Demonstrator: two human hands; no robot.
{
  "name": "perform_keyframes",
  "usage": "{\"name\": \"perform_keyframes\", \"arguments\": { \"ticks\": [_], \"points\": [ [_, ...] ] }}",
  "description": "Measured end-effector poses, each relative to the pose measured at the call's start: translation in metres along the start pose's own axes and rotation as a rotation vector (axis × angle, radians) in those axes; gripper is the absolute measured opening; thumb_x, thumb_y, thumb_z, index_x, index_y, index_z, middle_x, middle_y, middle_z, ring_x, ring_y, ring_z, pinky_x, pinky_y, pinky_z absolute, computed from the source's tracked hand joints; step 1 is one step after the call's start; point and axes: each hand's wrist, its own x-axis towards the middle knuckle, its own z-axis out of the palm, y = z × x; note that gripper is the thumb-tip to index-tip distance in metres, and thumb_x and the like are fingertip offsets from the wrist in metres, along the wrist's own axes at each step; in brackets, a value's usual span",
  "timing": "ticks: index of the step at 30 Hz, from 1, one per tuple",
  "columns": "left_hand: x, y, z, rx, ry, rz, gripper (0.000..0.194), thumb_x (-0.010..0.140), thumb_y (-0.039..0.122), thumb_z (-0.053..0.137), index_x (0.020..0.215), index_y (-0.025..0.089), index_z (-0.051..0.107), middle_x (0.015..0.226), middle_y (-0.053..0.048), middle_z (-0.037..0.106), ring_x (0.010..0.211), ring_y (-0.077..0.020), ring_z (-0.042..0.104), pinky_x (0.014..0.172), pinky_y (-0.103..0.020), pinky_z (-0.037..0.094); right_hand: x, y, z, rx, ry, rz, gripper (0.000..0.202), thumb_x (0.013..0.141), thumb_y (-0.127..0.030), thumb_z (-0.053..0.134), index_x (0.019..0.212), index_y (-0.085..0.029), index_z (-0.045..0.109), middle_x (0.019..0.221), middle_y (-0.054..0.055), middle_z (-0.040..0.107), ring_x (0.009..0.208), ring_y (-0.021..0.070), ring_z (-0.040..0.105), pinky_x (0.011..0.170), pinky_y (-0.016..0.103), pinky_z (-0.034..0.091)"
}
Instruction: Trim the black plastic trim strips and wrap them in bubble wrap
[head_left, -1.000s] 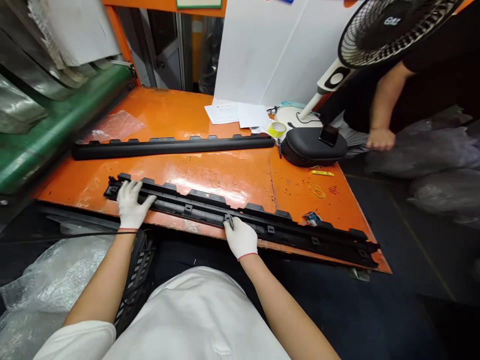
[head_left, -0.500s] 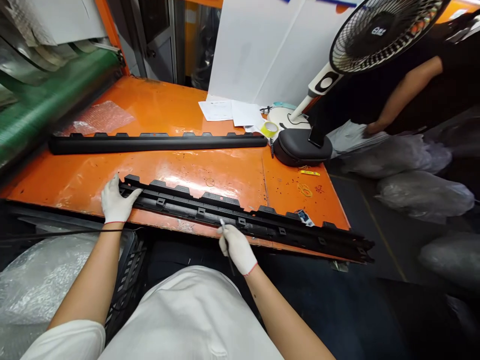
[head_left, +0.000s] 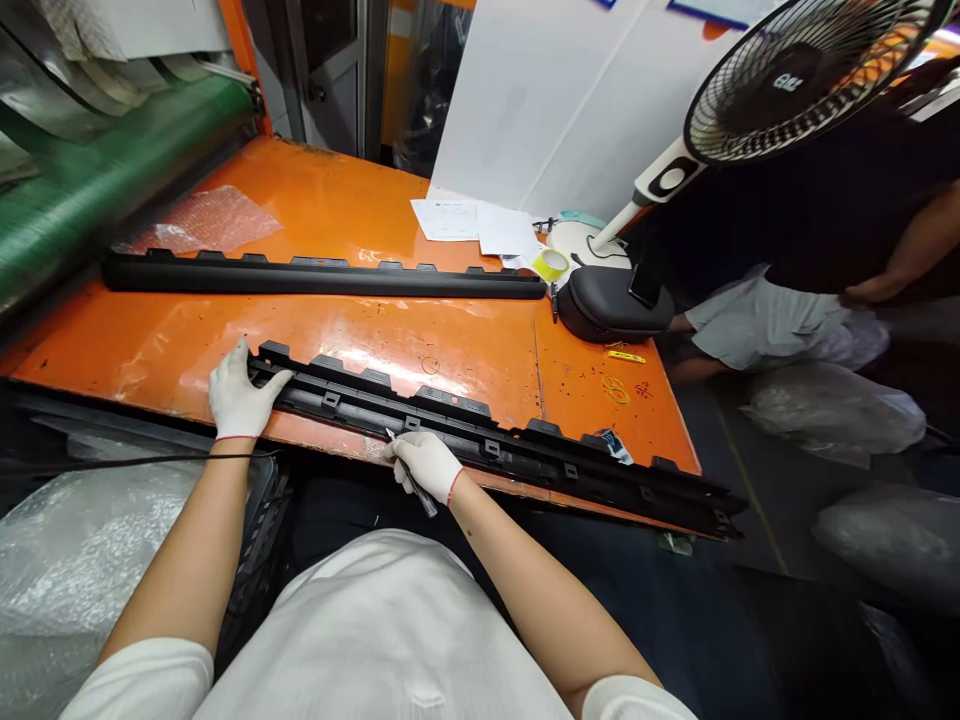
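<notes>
A long black plastic trim strip (head_left: 525, 450) lies slantwise along the front edge of the orange table, its clip-lined inner side facing up. My left hand (head_left: 244, 398), in a white glove, grips its left end, thumb over the top and fingers at the far side. In my gloved right hand (head_left: 429, 466) is a slim pen-like tool (head_left: 426, 500) with a dark handle and a pale tip; its exact kind is unclear. The tip points at the strip's near edge, left of the middle; whether it touches cannot be made out. A second black trim strip (head_left: 322, 280) lies farther back, smooth side showing.
On the orange table (head_left: 360, 335) are bubble wrap (head_left: 217, 220), papers (head_left: 450, 218), yellow tape (head_left: 551, 263), a black case (head_left: 611, 305) and a standing fan (head_left: 667, 180). A green roller (head_left: 127, 150) borders the left. Another person stands at right near plastic-wrapped bundles (head_left: 832, 410).
My right hand has moved left along the strip with the pen-like tool. My left hand keeps its grip on the strip's end. The other person at right has shifted.
</notes>
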Motion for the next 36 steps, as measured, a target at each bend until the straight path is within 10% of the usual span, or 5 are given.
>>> {"name": "perform_keyframes", "arguments": {
  "ticks": [3, 9, 18, 36],
  "points": [
    [0.001, 0.0, 0.0, 0.016, -0.01, 0.005, 0.105, 0.085, 0.07, 0.073, 0.168, 0.011, 0.047, 0.16, -0.026, 0.057, 0.15, -0.0498, 0.05, 0.13, -0.064, 0.037, -0.01, 0.005, -0.009, -0.143, -0.122, -0.045, 0.028, 0.103, -0.032, 0.053, 0.102, -0.017, 0.077, 0.062, -0.001, 0.068, 0.044, 0.013, 0.056, 0.047, 0.024, 0.047],
    [0.002, 0.001, 0.0, 0.04, -0.033, -0.009, 0.105, 0.084, 0.069, 0.074, 0.169, 0.013, 0.046, 0.161, -0.023, 0.057, 0.15, -0.0472, 0.05, 0.13, -0.062, 0.037, -0.03, 0.024, -0.019, -0.768, 0.357, -0.489, 0.048, 0.11, -0.023, 0.047, 0.152, -0.02, 0.068, 0.133, 0.015, 0.076, 0.121, 0.0261, 0.07, 0.109, 0.041, 0.056],
    [0.001, 0.0, 0.0, 0.001, -0.027, -0.009, 0.104, 0.085, 0.071, 0.074, 0.168, 0.016, 0.047, 0.161, -0.022, 0.057, 0.15, -0.0482, 0.049, 0.13, -0.062, 0.036, -0.02, 0.014, -0.009, -1.283, 0.353, -0.393, 0.049, 0.112, -0.017, 0.047, 0.156, -0.024, 0.067, 0.113, 0.015, 0.076, 0.105, 0.0277, 0.066, 0.09, 0.038, 0.053],
    [-0.002, 0.001, 0.0, 0.009, -0.023, -0.002, 0.102, 0.086, 0.068, 0.076, 0.169, 0.017, 0.046, 0.163, -0.021, 0.056, 0.151, -0.0481, 0.048, 0.131, -0.063, 0.036, -0.021, -0.003, -0.001, -1.3, 0.322, -0.266, 0.046, 0.113, -0.02, 0.045, 0.152, -0.024, 0.068, 0.118, 0.016, 0.073, 0.111, 0.0294, 0.064, 0.087, 0.036, 0.052]
  ]
}}
